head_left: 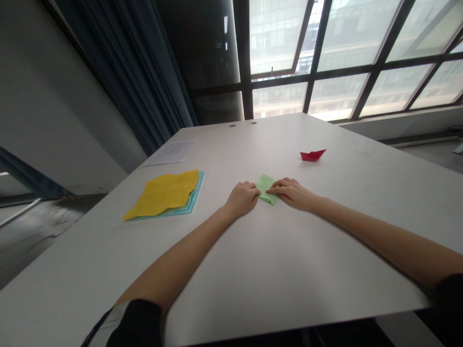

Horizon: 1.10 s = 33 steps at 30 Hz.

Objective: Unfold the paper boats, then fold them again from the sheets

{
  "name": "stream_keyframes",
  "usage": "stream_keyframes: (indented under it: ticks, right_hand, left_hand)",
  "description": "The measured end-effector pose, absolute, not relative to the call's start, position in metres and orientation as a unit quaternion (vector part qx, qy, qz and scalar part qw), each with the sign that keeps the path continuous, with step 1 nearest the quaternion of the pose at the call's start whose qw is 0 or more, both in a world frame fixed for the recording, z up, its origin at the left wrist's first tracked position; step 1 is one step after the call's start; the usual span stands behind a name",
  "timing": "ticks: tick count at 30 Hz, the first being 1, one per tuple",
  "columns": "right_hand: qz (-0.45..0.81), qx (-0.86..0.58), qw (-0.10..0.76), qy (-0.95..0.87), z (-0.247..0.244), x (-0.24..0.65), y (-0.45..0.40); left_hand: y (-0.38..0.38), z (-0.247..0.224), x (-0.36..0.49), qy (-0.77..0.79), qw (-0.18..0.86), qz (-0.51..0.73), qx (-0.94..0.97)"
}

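A small piece of folded light green paper point(265, 181) lies on the white table between my two hands, with crease lines across its face and layered folds along its near edge. My left hand point(243, 198) is closed at the paper's left corner, its fingers curled and the thumb at the edge. From the other side, my right hand point(293, 193) grips the right part, one finger reaching over the paper's middle. The fingers cover both side corners of the paper.
A red folded paper boat point(313, 155) stands beyond my right hand. To the left lies a stack of yellow sheets point(166, 193) over light blue sheets point(195, 195). Behind it is a printed white sheet point(171, 153). The white table point(231, 270) reaches towards the windows.
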State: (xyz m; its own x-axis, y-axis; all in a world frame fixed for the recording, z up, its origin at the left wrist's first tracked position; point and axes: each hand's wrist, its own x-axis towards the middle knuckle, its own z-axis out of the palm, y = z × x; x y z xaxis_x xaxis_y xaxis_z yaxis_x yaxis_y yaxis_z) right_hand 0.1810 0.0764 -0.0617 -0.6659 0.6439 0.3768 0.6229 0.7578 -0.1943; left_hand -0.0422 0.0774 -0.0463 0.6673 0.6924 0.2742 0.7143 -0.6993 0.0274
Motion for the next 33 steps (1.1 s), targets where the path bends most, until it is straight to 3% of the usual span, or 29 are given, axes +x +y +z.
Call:
stream_keyframes:
  ticks: [9,17,24,33]
  right_hand:
    - [0.058,-0.281,0.218,-0.933,-0.059,0.180,0.074]
    - [0.079,-0.287,0.223,-0.928,-0.052,0.175,0.065]
    - [0.025,-0.319,0.223,-0.921,-0.051,0.170,0.059]
    - [0.027,-0.357,0.238,-0.903,-0.056,0.169,0.062]
  left_hand:
    - [0.072,-0.045,-0.039,-0.396,0.100,-0.108,-0.906]
    - [0.079,-0.053,-0.044,-0.557,0.103,-0.159,-0.809]
    - [0.084,-0.050,-0.040,-0.597,-0.011,-0.216,-0.773]
    - [0.089,-0.053,-0.037,-0.558,-0.289,-0.345,-0.697]
